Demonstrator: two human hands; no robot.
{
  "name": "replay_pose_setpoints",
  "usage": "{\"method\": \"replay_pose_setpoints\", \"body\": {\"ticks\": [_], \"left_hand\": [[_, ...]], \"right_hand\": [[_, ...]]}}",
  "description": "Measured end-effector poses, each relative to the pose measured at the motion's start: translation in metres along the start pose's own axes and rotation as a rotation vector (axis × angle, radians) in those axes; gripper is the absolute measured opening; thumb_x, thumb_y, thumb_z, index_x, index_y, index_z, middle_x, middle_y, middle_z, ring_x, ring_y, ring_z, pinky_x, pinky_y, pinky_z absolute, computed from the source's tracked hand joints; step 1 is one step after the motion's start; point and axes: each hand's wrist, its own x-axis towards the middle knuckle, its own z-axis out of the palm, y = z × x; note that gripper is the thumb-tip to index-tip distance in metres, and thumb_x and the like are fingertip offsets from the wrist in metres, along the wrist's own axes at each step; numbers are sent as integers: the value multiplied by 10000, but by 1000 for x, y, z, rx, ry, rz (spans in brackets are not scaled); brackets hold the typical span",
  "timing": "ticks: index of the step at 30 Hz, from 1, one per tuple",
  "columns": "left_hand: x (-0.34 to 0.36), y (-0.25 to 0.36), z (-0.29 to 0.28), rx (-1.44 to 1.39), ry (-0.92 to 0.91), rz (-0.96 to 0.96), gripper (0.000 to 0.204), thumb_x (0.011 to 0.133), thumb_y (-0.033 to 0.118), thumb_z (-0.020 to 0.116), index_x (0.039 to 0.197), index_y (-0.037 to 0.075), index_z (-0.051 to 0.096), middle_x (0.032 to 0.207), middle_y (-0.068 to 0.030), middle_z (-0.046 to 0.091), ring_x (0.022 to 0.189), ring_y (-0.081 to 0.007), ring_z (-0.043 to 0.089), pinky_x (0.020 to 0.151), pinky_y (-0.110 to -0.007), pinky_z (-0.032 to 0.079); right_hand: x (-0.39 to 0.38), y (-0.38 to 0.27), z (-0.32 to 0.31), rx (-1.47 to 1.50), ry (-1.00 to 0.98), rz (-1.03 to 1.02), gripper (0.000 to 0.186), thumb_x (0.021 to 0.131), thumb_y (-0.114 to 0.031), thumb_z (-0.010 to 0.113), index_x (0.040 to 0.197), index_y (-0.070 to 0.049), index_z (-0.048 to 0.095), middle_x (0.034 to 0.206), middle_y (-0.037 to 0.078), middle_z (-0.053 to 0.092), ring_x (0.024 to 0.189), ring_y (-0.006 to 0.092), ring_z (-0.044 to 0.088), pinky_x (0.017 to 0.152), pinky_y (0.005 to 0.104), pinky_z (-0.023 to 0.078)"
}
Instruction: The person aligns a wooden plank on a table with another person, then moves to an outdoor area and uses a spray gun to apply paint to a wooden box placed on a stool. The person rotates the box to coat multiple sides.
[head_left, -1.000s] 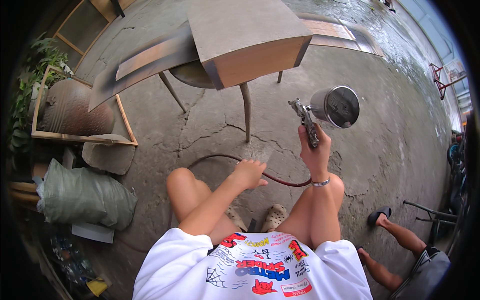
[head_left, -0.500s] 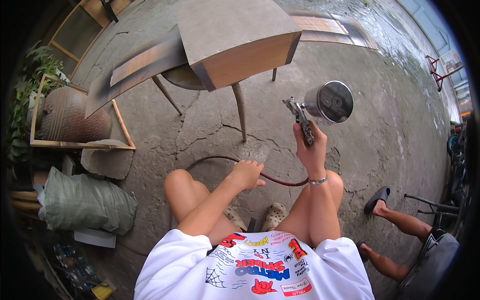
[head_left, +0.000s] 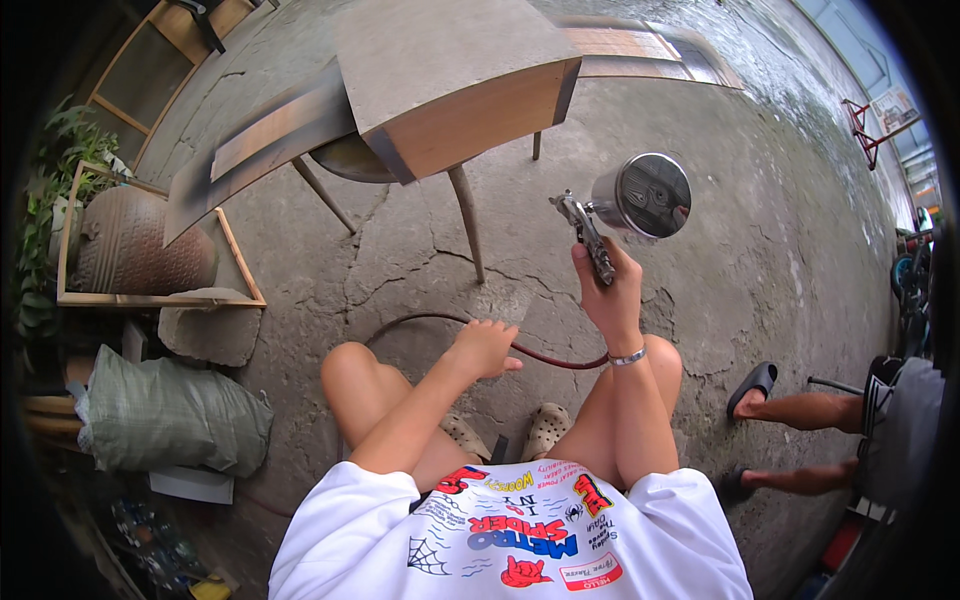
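Note:
My right hand (head_left: 613,290) is wrapped round the grip of a metal spray gun (head_left: 586,236). A round, shiny paint cup (head_left: 645,196) is attached to the gun's right side. A dark red air hose (head_left: 555,361) curves from near my right wrist across to my left hand (head_left: 482,347), whose fingers are closed over it in front of my knees. Beyond both hands, a wooden box or drawer (head_left: 470,120) with a grey top and bare wood front rests on a stool (head_left: 466,215). The gun is apart from the box, pointing toward its side of the yard.
Boards with dark sprayed edges extend left (head_left: 270,140) and right (head_left: 640,55) of the box. On the left stand a wooden frame (head_left: 240,250), a large clay pot (head_left: 145,240), a stone block (head_left: 212,332) and a green sack (head_left: 175,412). Another person's legs (head_left: 800,412) are at right.
The whole view has shifted slightly, with the box and gun now a little farther left in it. The other person's legs have moved. Both my hands keep their holds.

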Motion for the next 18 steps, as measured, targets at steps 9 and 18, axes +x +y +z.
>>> {"method": "replay_pose_setpoints", "body": {"ticks": [9,18], "left_hand": [[-2,-3,2,-6,1,-13,651,928,536,698,1360,62,582,1269,-167,672,1235,-346,620,1056,-478,467],[-2,-2,4,-19,16,-16,613,924,538,704,1293,59,607,1249,-166,678,1237,-347,621,1058,-482,464]], "right_hand": [[0,3,1,-2,-10,2,277,947,-244,768,1027,14,706,722,143,631,580,244,565,582,350,455],[-1,1,0,-4,-14,-14,279,949,-246,769,1030,14,706,727,149,636,578,250,564,583,352,459]]}}
